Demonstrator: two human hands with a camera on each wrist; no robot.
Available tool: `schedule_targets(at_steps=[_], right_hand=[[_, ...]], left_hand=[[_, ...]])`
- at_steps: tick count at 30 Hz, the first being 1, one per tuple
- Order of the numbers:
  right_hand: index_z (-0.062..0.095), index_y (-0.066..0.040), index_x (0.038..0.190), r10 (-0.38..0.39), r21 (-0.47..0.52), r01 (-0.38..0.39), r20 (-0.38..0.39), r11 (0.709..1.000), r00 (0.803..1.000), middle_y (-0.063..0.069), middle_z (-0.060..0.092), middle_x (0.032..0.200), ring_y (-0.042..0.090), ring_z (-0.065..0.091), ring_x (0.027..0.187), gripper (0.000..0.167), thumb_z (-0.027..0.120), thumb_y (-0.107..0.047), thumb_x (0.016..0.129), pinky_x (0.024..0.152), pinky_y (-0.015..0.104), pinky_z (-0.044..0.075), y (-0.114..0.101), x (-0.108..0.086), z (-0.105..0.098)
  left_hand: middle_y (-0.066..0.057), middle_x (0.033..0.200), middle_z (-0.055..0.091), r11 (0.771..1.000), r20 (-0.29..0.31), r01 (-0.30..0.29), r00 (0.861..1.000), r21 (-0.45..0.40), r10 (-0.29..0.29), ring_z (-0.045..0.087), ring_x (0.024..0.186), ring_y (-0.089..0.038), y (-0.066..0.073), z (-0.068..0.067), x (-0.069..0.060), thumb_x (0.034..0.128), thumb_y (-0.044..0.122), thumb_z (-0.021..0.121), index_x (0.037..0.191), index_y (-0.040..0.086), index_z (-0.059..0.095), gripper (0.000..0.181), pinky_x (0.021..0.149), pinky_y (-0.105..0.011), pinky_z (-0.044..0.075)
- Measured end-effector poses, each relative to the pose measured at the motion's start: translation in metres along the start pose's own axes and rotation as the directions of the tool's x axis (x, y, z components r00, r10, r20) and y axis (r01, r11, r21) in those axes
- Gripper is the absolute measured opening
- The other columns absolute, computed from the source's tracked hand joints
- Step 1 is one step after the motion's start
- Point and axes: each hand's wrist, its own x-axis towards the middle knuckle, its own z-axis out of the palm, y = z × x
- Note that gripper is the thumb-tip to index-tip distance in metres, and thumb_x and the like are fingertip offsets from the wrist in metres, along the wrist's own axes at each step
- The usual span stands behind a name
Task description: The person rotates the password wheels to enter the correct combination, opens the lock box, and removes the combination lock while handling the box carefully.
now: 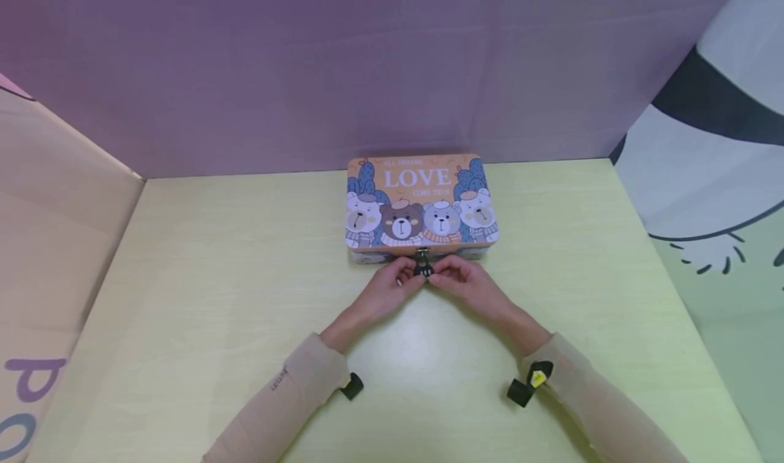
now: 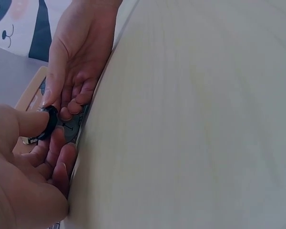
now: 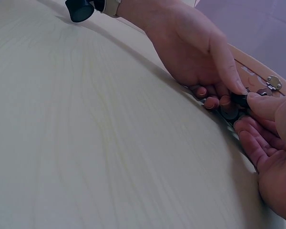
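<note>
One padlock (image 1: pixel 424 271), one box (image 1: pixel 422 177) with one clasp (image 3: pixel 274 82), and two bare hands are seen; four bears are printed on the lid. The padlock is small and black, with pale marks on its face. It is held at the middle of the box's front, just below the clasp. In the grip of both the left hand (image 1: pixel 390 288) and the right hand (image 1: pixel 470 284), the padlock is pinched with thumb and curled fingers. Much of it is covered by the fingertips, so whether its shackle is fastened cannot be told. The box is closed, its orange lid lettered "LOVE", and is set at the far edge of the pale table (image 1: pixel 233 259), near a purple backdrop (image 1: pixel 306 75). At the right, a printed panel (image 1: pixel 729 184) is hung.
</note>
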Motion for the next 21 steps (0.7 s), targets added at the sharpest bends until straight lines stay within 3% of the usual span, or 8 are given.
schedule_targets(at_steps=[13, 21], right_hand=[[0.062, 0.002, 0.118, -0.002, 0.022, 0.002, 0.007, 1.0, 1.0, 0.015, 0.066, 0.113, 0.024, 0.063, 0.102, 0.026, 0.068, -0.016, 0.099, 0.09, 0.027, 0.054, 0.0003, 0.0005, 0.0006], [0.062, 0.001, 0.118, -0.004, 0.008, 0.004, 0.009, 1.0, 1.0, 0.015, 0.067, 0.113, 0.024, 0.064, 0.103, 0.026, 0.068, -0.016, 0.1, 0.09, 0.027, 0.055, -0.0008, 0.0001, 0.0007]], left_hand=[[-0.007, 0.104, 0.063, 1.0, -0.005, 0.027, 1.0, 0.003, -0.027, 0.057, 0.094, -0.02, 0.0014, 0.0001, 0.0001, 0.1026, 0.024, 0.061, 0.122, 0.005, 0.065, 0.028, 0.086, -0.034, 0.051], [-0.008, 0.106, 0.063, 1.0, 0.01, 0.013, 1.0, -0.002, -0.013, 0.058, 0.096, -0.02, 0.0015, -0.0016, 0.0008, 0.1028, 0.022, 0.062, 0.123, 0.004, 0.064, 0.027, 0.087, -0.035, 0.052]])
